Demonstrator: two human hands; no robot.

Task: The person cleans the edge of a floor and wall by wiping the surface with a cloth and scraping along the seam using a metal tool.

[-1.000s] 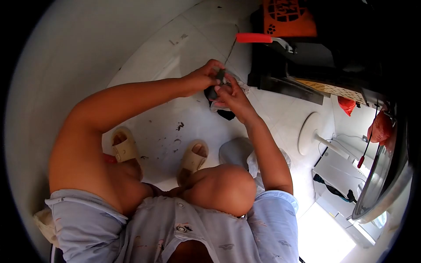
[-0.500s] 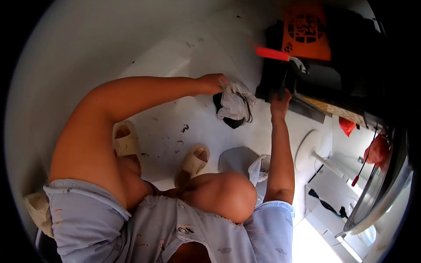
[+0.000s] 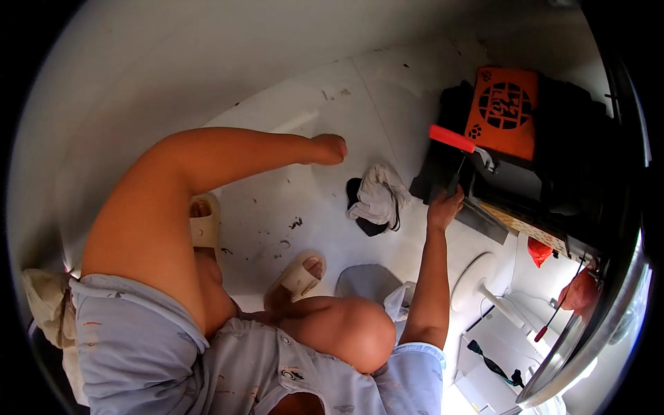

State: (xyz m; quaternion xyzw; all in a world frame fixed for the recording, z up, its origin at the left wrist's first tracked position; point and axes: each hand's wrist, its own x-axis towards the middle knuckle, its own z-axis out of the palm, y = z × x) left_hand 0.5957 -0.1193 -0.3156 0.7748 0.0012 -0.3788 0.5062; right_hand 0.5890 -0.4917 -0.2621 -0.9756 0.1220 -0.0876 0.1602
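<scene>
My left hand (image 3: 329,149) hangs over the pale floor, fingers curled in, with nothing seen in it. Below and right of it lies a crumpled light grey cloth (image 3: 380,197), on top of a black item (image 3: 371,226) with a thin strap; hand and cloth are apart. On the right, my right hand (image 3: 446,207) has its fingers around a narrow black object (image 3: 453,184) at the edge of a dark rack. Its exact kind is lost in shadow. Just above sticks out a red handle (image 3: 452,137) with a metal end.
An orange cut-out panel (image 3: 503,112) stands on the dark rack. Nearer me are a grey bin (image 3: 368,282) with a white liner, a round white base (image 3: 473,281) and red bags (image 3: 579,289). Dark debris (image 3: 296,223) lies by my sandals (image 3: 302,275).
My left hand has come away from the grey cloth, which now rests on the floor. My right hand stays at the black object. The view has shifted, so the rack appears lower.
</scene>
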